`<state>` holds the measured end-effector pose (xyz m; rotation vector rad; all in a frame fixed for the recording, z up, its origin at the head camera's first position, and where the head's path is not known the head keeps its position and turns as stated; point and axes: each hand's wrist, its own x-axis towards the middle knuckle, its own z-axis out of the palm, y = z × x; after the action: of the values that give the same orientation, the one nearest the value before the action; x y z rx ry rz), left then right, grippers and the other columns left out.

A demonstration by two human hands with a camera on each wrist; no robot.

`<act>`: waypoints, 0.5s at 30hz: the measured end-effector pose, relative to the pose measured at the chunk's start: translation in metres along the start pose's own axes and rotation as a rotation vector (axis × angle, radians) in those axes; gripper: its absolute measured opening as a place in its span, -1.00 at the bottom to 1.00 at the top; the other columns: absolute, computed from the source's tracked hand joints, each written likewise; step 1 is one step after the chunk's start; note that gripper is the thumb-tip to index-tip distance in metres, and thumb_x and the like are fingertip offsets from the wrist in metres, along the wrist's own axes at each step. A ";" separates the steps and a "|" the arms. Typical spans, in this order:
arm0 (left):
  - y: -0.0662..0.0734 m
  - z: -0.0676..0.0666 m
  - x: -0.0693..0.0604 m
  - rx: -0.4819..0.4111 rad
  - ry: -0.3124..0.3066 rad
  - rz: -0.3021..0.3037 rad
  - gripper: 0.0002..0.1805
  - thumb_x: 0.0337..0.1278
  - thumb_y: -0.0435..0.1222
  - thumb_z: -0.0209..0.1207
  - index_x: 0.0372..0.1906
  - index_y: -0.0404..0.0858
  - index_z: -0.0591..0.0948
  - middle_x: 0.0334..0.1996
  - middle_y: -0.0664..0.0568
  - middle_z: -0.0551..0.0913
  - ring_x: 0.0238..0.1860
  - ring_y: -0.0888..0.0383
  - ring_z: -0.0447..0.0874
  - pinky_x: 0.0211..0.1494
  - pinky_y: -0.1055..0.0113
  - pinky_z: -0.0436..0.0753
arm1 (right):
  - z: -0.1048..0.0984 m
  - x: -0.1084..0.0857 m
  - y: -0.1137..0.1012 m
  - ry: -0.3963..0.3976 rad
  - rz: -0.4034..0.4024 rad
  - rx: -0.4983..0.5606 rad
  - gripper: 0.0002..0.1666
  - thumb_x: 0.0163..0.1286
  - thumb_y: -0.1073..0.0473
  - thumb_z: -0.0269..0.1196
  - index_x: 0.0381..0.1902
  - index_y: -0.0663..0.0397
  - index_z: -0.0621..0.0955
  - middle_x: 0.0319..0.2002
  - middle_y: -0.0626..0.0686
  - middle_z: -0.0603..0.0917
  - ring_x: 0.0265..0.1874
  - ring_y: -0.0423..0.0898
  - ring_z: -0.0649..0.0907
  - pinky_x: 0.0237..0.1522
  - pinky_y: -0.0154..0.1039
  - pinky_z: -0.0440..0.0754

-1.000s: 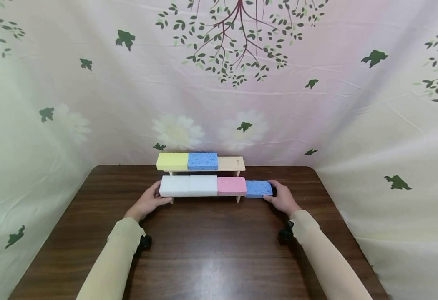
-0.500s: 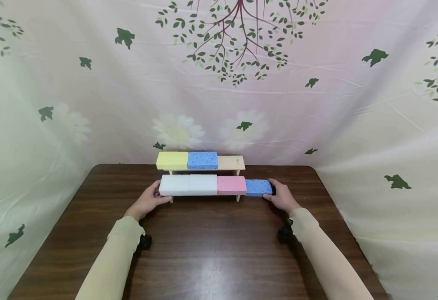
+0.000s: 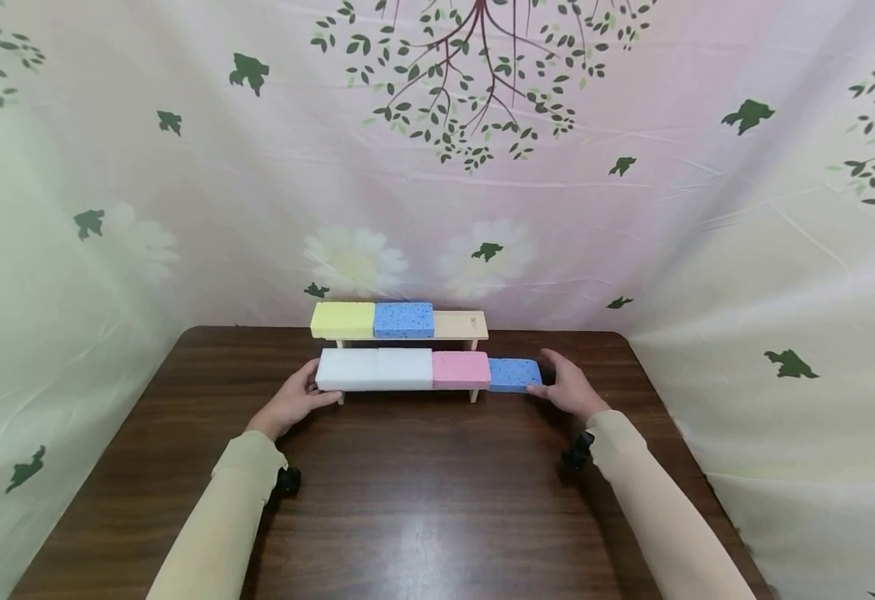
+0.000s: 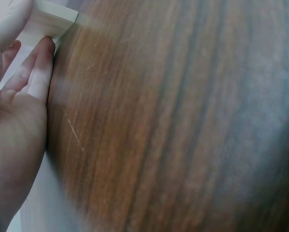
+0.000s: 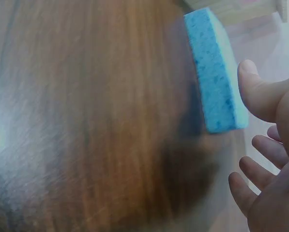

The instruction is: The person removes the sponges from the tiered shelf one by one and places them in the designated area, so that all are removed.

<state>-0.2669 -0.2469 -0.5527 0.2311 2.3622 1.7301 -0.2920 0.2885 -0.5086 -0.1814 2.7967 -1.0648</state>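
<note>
A low wooden stand [image 3: 473, 395] bears two white sponges [image 3: 349, 369] [image 3: 405, 369] and a pink sponge [image 3: 461, 370] in a row. My left hand [image 3: 295, 400] grips the stand's left end, thumb at the front and fingers behind. In the left wrist view, fingertips of the left hand [image 4: 18, 116] meet the pale wood. A blue speckled sponge [image 3: 514, 375] lies flat on the table against the stand's right end. Beside it, my right hand [image 3: 571, 388] has its fingers spread. The right wrist view has the thumb close to the blue sponge [image 5: 212, 72], apart from it.
Behind the front stand is a second wooden stand [image 3: 460, 323] with a yellow sponge [image 3: 343, 320] and another blue sponge [image 3: 403, 320]. The dark wooden table [image 3: 422, 492] ends at a printed cloth backdrop [image 3: 437, 200].
My right hand has let go of the blue sponge and drawn slightly right, its fingers opening. The left hand stays at the stand's left end. The sponges keep their places.
</note>
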 end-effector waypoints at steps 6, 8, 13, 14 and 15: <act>-0.001 -0.001 -0.002 0.004 -0.010 -0.030 -0.02 0.27 -0.20 0.47 0.65 -0.20 0.16 0.46 -0.24 0.41 0.36 -0.16 0.50 0.32 0.13 0.58 | -0.003 0.002 -0.018 0.043 -0.035 0.041 0.11 0.40 -0.02 0.48 0.64 0.28 0.14 0.58 0.36 0.27 0.51 0.35 0.33 0.43 0.34 0.35; -0.001 -0.001 -0.002 0.008 -0.010 -0.023 -0.02 0.28 -0.20 0.47 0.65 -0.20 0.16 0.45 -0.25 0.41 0.35 -0.17 0.51 0.32 0.11 0.57 | -0.003 0.004 -0.027 0.061 -0.054 0.053 0.11 0.39 -0.04 0.48 0.64 0.26 0.16 0.58 0.33 0.28 0.50 0.35 0.34 0.42 0.33 0.38; 0.001 -0.001 0.000 0.015 0.003 -0.006 -0.03 0.29 -0.22 0.46 0.65 -0.22 0.16 0.46 -0.25 0.41 0.36 -0.16 0.50 0.32 0.15 0.57 | 0.000 0.009 -0.050 0.084 -0.125 0.054 0.07 0.41 -0.06 0.46 0.64 0.22 0.19 0.56 0.29 0.32 0.51 0.28 0.35 0.43 0.29 0.39; 0.001 -0.001 0.000 0.017 0.003 -0.003 -0.03 0.29 -0.22 0.46 0.65 -0.23 0.16 0.46 -0.26 0.41 0.36 -0.16 0.49 0.32 0.16 0.57 | 0.001 0.010 -0.055 0.086 -0.139 0.051 0.07 0.41 -0.07 0.46 0.63 0.22 0.20 0.56 0.28 0.33 0.51 0.27 0.35 0.44 0.29 0.39; 0.001 -0.001 0.000 0.015 0.005 -0.003 -0.03 0.29 -0.23 0.46 0.65 -0.23 0.16 0.46 -0.26 0.41 0.37 -0.16 0.49 0.32 0.17 0.57 | 0.002 0.011 -0.060 0.086 -0.151 0.045 0.07 0.41 -0.08 0.46 0.63 0.22 0.20 0.56 0.28 0.33 0.51 0.26 0.35 0.45 0.28 0.37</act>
<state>-0.2673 -0.2470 -0.5511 0.2258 2.3791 1.7141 -0.2984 0.2410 -0.4714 -0.3555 2.8706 -1.1951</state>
